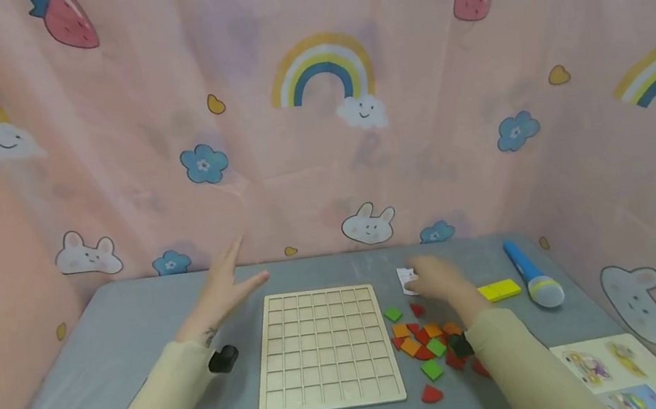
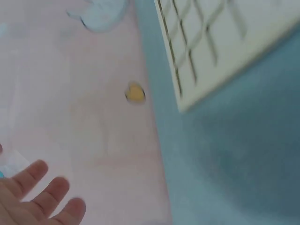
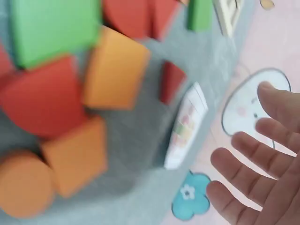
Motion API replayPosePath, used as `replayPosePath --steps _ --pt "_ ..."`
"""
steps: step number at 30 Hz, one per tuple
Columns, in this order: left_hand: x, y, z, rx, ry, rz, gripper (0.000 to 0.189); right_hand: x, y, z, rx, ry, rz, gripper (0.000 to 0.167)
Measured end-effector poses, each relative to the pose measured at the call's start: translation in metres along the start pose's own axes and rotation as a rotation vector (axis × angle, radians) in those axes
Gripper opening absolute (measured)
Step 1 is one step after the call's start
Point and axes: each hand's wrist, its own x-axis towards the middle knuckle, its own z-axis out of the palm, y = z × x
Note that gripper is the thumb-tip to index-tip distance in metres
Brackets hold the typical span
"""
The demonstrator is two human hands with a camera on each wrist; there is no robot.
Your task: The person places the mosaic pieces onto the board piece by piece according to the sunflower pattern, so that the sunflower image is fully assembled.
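My left hand (image 1: 221,294) hovers left of a wooden grid board (image 1: 323,348), thumb and fingers spread, with nothing in it. In the left wrist view three of its fingers (image 2: 51,197) show, well apart from the board's corner. My right hand (image 1: 440,281) reaches to a small white card (image 1: 406,281) at the back, right of the board. The right wrist view shows that hand's fingers (image 3: 243,154) spread and loosely bent beside the card (image 3: 186,133), which carries a small coloured picture. Several red, orange and green flat pieces (image 1: 411,346) lie scattered below the right hand.
A yellow block (image 1: 499,290) and a blue toy microphone (image 1: 535,275) lie at the right. A picture sheet (image 1: 624,368) sits at the front right corner. The pink patterned curtain (image 1: 274,191) hangs behind the grey tabletop (image 1: 145,312).
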Motion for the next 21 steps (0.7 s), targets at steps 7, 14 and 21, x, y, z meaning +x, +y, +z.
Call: replayPosePath --steps 7,14,21 --pt "-0.053 0.008 0.013 -0.116 0.007 -0.049 0.095 -0.014 -0.015 0.019 0.011 -0.114 -0.031 0.040" --pt "-0.087 0.008 0.029 -0.206 -0.114 -0.246 0.099 -0.017 -0.023 0.022 0.029 -0.114 -0.031 0.035" --pt "-0.105 0.003 0.042 -0.186 -0.287 -0.316 0.109 -0.028 -0.004 0.018 0.107 -0.134 0.021 0.030"
